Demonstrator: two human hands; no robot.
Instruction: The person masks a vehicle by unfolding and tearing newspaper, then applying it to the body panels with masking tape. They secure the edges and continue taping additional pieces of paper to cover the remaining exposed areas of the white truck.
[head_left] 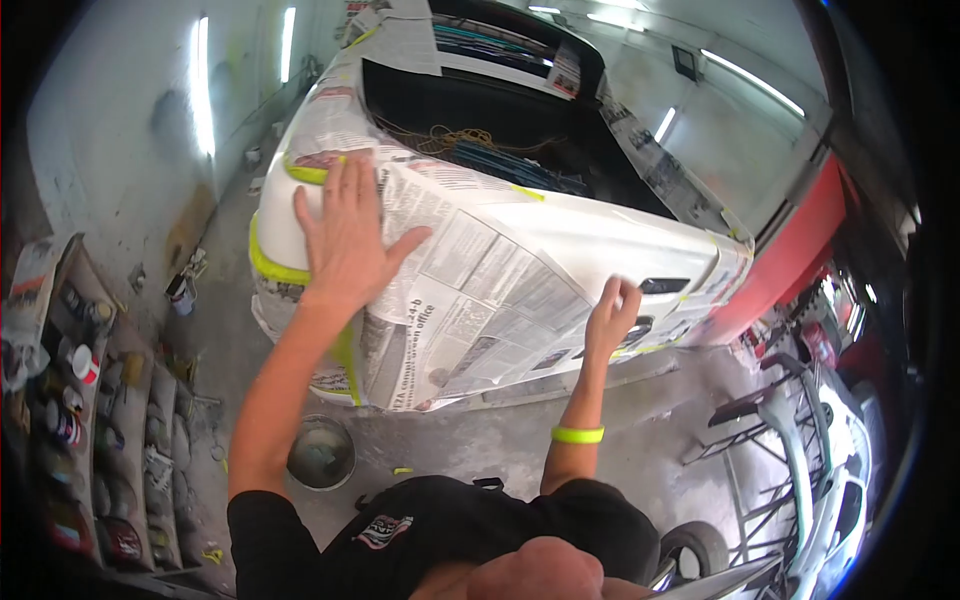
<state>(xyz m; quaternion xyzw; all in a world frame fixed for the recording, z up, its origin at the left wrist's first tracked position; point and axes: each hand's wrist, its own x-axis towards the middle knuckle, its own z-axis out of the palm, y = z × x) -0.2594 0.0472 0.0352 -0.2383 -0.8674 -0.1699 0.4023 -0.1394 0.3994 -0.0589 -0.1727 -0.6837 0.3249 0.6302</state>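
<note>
Left hand (345, 235) lies spread flat on the newspaper (470, 290) masking the car (600, 240); right hand (612, 318) curls fingers pinching its lower edge (centre frame). Lifting either could shift the paper, probably exposing paint.

A: Where is there room to pass?

B: The concrete floor (560, 430) below the papered car rear (600, 250) lies bare between the 2 arms. The open trunk cavity (500, 120) is free at its near edge.

A: And what blocks the way?

B: Loose wires (450, 138) lie inside the trunk. A round metal bucket (321, 453) stands by the left corner, shelves of cans (90, 420) crowd the left wall, and a metal stand (770, 450) closes the right.
</note>
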